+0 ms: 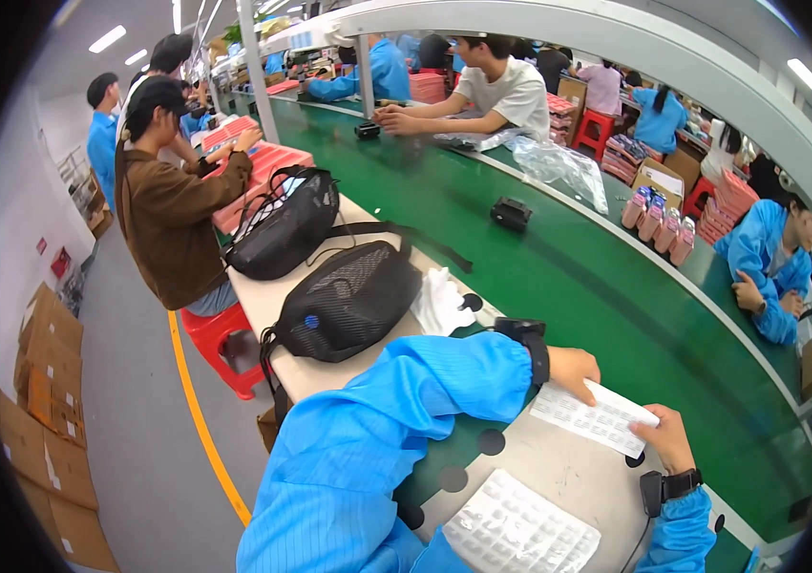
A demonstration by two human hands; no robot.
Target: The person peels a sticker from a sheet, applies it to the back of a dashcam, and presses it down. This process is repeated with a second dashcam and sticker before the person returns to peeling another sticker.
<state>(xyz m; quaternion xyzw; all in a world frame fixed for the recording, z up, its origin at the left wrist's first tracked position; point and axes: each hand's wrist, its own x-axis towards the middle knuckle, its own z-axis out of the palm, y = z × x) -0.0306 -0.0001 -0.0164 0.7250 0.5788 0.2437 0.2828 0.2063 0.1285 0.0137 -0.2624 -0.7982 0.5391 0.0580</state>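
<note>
over pale worktop (597,482), left hand (573,372) and right hand (670,443) pinch white sheet (589,417) by opposite ends; keep tension even.

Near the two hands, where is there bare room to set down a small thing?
Bare: the beige panel between the held white sheet and the lower sheet; also the green surface between the left hand and the black object. Crowded: the table beyond the left sleeve, where two black bags and a crumpled white item lie.
</note>
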